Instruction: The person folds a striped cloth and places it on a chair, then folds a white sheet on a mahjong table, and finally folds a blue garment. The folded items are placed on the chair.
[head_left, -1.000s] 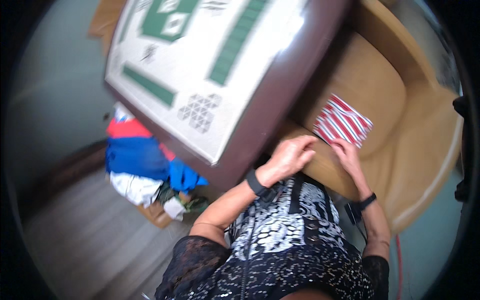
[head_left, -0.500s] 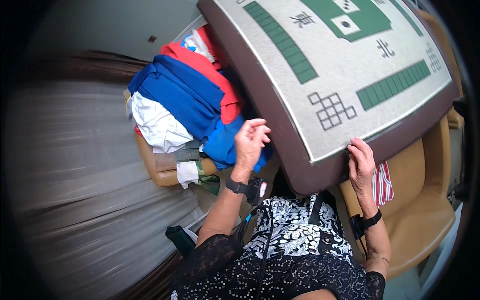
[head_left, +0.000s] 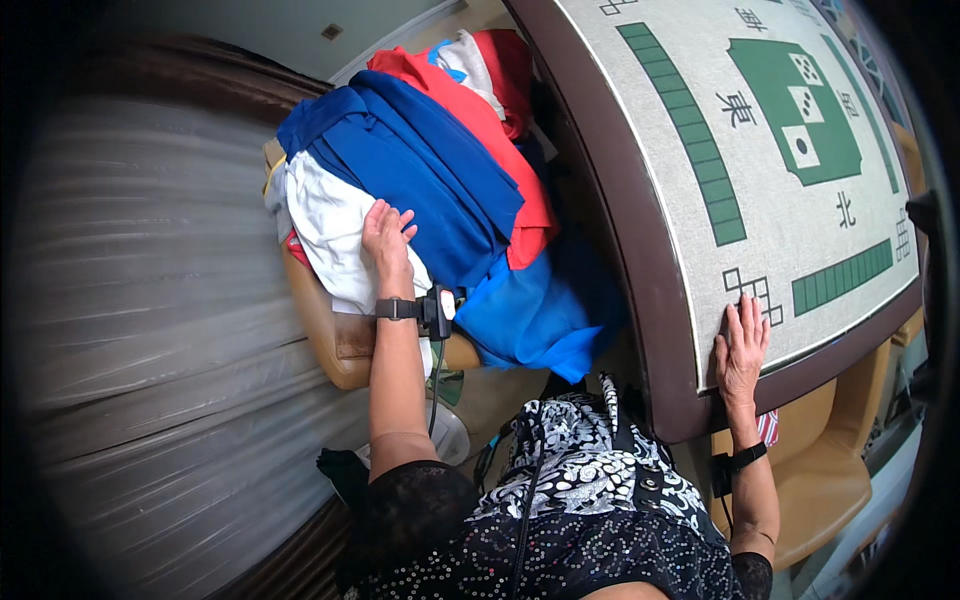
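My left hand (head_left: 388,240) is at the near side of a heap of clothes, fingers apart and holding nothing. It is over a white cloth (head_left: 330,215), beside a folded dark blue cloth (head_left: 415,170); whether it touches them I cannot tell. Red cloth (head_left: 470,110) lies behind the dark blue one, and a brighter blue cloth (head_left: 545,310) hangs down toward the table. The heap rests on a tan leather chair (head_left: 345,350). My right hand (head_left: 743,350) lies flat on the pale mahjong mat (head_left: 680,290), near its front corner, fingers stretched out.
The table has a thick brown padded rim (head_left: 625,240). Another tan chair (head_left: 825,480) stands at the right, with a red-and-white striped cloth (head_left: 767,428) partly showing. A sheer grey curtain (head_left: 180,300) hangs along the left. Dark green fabric (head_left: 343,472) is by my left elbow.
The view has shifted, with the table now farther right. My left hand has gone from near the table edge to the clothes. My right hand has moved from the mat's edge onto it and flattened.
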